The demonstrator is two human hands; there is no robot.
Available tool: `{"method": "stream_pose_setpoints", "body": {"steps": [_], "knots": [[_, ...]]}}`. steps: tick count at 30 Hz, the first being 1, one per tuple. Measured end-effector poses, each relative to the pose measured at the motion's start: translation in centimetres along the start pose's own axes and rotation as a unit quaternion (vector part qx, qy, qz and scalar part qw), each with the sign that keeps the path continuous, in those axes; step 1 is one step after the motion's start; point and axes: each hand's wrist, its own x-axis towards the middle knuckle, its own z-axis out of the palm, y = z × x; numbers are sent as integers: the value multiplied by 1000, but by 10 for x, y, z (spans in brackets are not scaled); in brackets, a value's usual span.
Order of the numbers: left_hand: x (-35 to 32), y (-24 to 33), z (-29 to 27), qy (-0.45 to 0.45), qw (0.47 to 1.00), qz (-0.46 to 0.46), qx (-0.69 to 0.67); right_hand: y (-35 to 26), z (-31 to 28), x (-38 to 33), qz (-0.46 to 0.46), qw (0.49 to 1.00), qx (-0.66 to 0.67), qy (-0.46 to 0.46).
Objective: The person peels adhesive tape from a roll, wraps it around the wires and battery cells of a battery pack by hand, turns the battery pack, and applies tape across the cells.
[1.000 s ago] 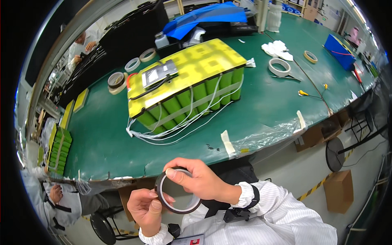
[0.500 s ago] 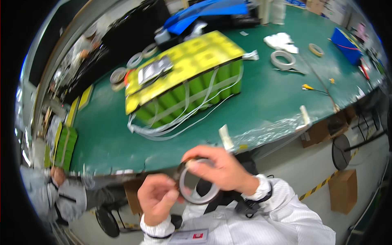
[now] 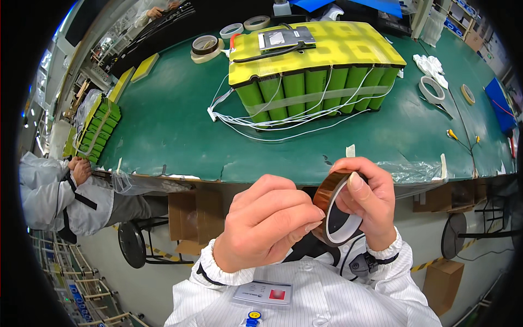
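A roll of glossy amber-brown tape with a pale core stands on edge in front of my chest, below the table's front edge. My right hand grips its right side, thumb on the near face and fingers around the rim. My left hand is closed in a pinch, its thumb and fingertips against the roll's left edge; whether a loose tape end lies between them is hidden. Beyond the hands, a battery pack of green cells with a yellow top rests on the table, white wires strung along its front.
The green table carries tape rolls behind the pack. Scissors and a white tape roll lie at right, near a short cable. At left, another person stands by a second green pack.
The view has swung, so the table and pack sit differently in it. Both hands and the tape roll appear farther right; the left fingers have closed together at the roll's edge.
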Motion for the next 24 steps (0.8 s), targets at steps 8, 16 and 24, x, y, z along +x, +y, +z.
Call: {"method": "stream_pose_setpoints", "body": {"steps": [8,16,24], "knots": [[-4,-3,1,25,999,-32,-14,3,3,1,31,1000,0,0],[-7,-8,1,15,999,-23,-30,2,8,4,100,994,47,1],[-7,-11,2,-7,1000,-1,17,4,6,4,122,990,69,3]]}}
